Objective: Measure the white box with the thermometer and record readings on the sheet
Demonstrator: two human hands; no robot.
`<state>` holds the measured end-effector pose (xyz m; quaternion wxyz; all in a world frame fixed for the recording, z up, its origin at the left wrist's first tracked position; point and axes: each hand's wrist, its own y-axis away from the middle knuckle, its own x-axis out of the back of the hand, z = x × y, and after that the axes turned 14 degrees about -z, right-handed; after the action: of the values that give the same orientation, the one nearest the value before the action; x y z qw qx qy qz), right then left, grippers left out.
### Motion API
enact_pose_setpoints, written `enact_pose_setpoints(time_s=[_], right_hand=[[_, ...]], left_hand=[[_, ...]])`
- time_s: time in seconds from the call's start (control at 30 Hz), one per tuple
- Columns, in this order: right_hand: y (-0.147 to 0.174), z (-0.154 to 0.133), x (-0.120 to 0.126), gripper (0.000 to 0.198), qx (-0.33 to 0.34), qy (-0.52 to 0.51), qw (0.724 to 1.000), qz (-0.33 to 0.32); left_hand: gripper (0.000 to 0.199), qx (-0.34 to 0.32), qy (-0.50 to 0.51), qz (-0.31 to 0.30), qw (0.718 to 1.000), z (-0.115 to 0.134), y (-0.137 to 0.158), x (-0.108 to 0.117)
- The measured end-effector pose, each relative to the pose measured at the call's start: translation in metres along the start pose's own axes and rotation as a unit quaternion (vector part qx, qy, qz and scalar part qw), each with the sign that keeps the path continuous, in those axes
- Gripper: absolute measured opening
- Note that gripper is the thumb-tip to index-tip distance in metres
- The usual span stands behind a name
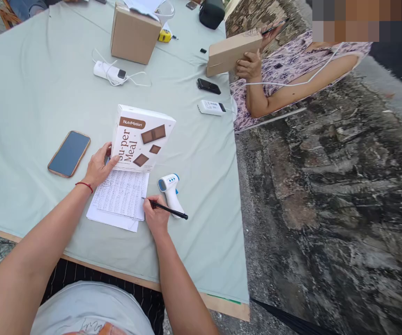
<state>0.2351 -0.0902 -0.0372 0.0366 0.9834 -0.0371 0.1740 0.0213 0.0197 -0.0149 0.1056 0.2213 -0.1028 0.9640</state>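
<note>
My left hand (100,164) grips the lower left edge of a white box (131,139) printed "NutriMotion Su-per Meal" with brown chocolate pieces. The box is tilted up over the top of some written paper sheets (120,197). Between the fingers of my right hand (157,216) is a black pen (168,207), its tip at the right edge of the sheets. Just beyond that hand lies a white and blue infrared thermometer (170,190), its handle partly behind the pen. A smartphone (69,154) rests to the left of my left hand.
A cardboard box (134,35) stands at the back, near a yellow tape measure (165,36). White corded devices (109,72) (211,108) and a black device (208,86) lie on the green cloth (23,139). At right, another person holds a flat cardboard box (233,52).
</note>
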Motion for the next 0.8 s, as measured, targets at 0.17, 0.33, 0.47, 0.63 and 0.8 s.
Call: enact_pose_setpoints(time_s=[0.17,0.33,0.47,0.63,0.8], right_hand=[[0.0004,0.0006,-0.0015,0.018,-0.003,-0.009,1.000,-0.005],[-0.0005,-0.0015,0.0001,0.018,0.002,-0.016,1.000,-0.003],[-0.0003,-0.0013,0.0000,0.017,0.002,-0.015,1.000,-0.008],[0.0001,-0.0012,-0.0001,0.017,0.004,-0.017,1.000,-0.003],[0.0002,-0.0008,-0.0002,0.017,0.001,-0.025,1.000,-0.003]], left_hand=[[0.068,-0.005,-0.020,-0.007,1.000,0.0026,0.0012,0.0022],[0.069,-0.006,-0.024,-0.011,1.000,0.0022,0.0008,0.0027],[0.069,-0.008,-0.020,-0.010,1.000,0.0014,0.0006,0.0025],[0.070,-0.007,-0.019,-0.010,1.000,0.0007,0.0007,0.0024],[0.068,-0.007,-0.023,-0.012,1.000,0.0020,0.0009,0.0025]])
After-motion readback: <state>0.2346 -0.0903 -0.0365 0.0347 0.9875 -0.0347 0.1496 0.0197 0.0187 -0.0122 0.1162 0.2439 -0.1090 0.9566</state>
